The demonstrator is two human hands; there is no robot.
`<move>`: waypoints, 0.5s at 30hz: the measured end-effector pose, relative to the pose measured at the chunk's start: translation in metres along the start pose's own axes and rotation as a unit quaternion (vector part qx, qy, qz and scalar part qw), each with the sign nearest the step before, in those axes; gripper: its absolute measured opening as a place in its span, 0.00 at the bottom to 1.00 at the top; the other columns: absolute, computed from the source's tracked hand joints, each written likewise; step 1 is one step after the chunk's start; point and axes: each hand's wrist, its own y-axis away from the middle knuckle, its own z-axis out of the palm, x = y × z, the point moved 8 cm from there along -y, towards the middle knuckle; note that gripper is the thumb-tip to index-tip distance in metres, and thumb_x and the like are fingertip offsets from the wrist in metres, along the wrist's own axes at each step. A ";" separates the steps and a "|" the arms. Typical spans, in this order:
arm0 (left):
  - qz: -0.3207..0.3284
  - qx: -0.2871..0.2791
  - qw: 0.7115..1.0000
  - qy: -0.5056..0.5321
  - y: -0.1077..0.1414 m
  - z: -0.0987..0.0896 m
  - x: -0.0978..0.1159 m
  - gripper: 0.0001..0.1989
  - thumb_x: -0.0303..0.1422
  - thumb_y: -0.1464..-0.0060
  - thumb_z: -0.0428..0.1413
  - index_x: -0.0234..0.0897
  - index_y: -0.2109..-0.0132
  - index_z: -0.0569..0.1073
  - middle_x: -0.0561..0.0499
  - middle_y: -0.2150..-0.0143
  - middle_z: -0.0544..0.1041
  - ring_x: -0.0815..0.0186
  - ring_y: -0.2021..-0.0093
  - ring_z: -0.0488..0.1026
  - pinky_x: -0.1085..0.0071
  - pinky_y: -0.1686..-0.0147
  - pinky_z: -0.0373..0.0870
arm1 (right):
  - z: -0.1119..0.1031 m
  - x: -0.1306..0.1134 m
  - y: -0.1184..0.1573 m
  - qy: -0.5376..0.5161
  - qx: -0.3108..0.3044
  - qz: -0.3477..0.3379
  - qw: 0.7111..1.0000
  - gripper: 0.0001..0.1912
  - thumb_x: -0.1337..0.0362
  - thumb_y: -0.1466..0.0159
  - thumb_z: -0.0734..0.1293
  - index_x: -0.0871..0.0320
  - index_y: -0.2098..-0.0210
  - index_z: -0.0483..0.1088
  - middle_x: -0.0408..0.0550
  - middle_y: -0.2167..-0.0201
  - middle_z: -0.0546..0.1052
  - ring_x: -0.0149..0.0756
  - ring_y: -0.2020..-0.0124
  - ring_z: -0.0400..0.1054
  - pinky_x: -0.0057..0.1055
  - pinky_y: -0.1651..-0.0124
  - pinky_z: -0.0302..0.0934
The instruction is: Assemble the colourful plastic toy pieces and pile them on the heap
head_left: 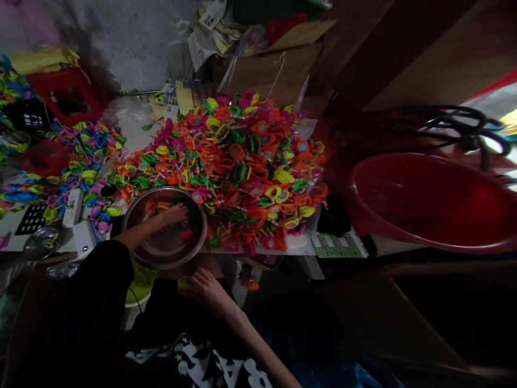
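Observation:
My left hand (175,214) reaches over the inside of a round metal basin (165,263), its fingers bent downward and closed. What they hold, if anything, is too dark and blurred to make out. An orange piece (186,235) shows just below the fingers, and a few orange toy watches (151,207) lie at the basin's far side. Lower down, over my lap, my right hand (204,283) is closed around a yellow and orange toy watch (186,286). Right of the basin rises a large heap of toy watches (250,167) in orange, green, yellow and pink.
A large red tub (436,205) stands at the right, below coiled black hoses (436,121). Behind the heap is a cardboard box (266,73). Leftward are blue, purple and yellow pieces (95,145), a red stool (67,94), a power strip (73,207) and a small metal bowl (42,242).

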 end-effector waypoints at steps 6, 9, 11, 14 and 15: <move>0.030 0.017 0.994 0.108 0.007 -0.022 0.012 0.12 0.19 0.52 0.53 0.35 0.61 0.74 0.41 0.51 0.73 0.56 0.45 0.65 0.60 0.43 0.56 | -0.015 0.006 -0.001 -0.071 0.065 -0.024 0.995 0.08 0.69 0.39 0.64 0.59 0.59 0.68 0.50 0.64 0.72 0.41 0.55 0.64 0.44 0.44 0.59; -0.028 0.082 0.977 0.194 0.018 -0.038 0.006 0.13 0.25 0.53 0.58 0.33 0.57 0.72 0.40 0.53 0.74 0.53 0.46 0.67 0.59 0.45 0.59 | -0.035 0.018 -0.011 -0.165 0.117 -0.020 0.979 0.09 0.67 0.38 0.63 0.57 0.57 0.67 0.51 0.60 0.72 0.41 0.54 0.64 0.41 0.48 0.61; -0.088 0.142 0.950 0.265 0.031 -0.045 -0.001 0.15 0.29 0.48 0.55 0.32 0.52 0.69 0.40 0.55 0.75 0.54 0.50 0.70 0.59 0.50 0.65 | -0.047 0.033 -0.025 -0.227 0.152 0.002 0.962 0.09 0.64 0.38 0.63 0.56 0.58 0.67 0.51 0.59 0.73 0.40 0.55 0.66 0.38 0.51 0.62; -0.162 0.213 0.884 0.383 0.061 -0.044 -0.011 0.17 0.36 0.40 0.47 0.31 0.47 0.65 0.41 0.57 0.76 0.59 0.58 0.75 0.63 0.59 0.72 | -0.055 0.060 -0.057 -0.284 0.185 0.059 0.939 0.12 0.57 0.39 0.64 0.57 0.60 0.68 0.49 0.62 0.74 0.37 0.60 0.68 0.33 0.57 0.63; -0.177 0.228 0.860 0.421 0.073 -0.042 -0.013 0.18 0.38 0.39 0.46 0.31 0.47 0.65 0.41 0.56 0.76 0.60 0.59 0.75 0.64 0.61 0.74 | -0.055 0.068 -0.069 -0.291 0.185 0.072 0.936 0.13 0.55 0.39 0.64 0.58 0.61 0.68 0.48 0.64 0.74 0.36 0.62 0.68 0.32 0.59 0.63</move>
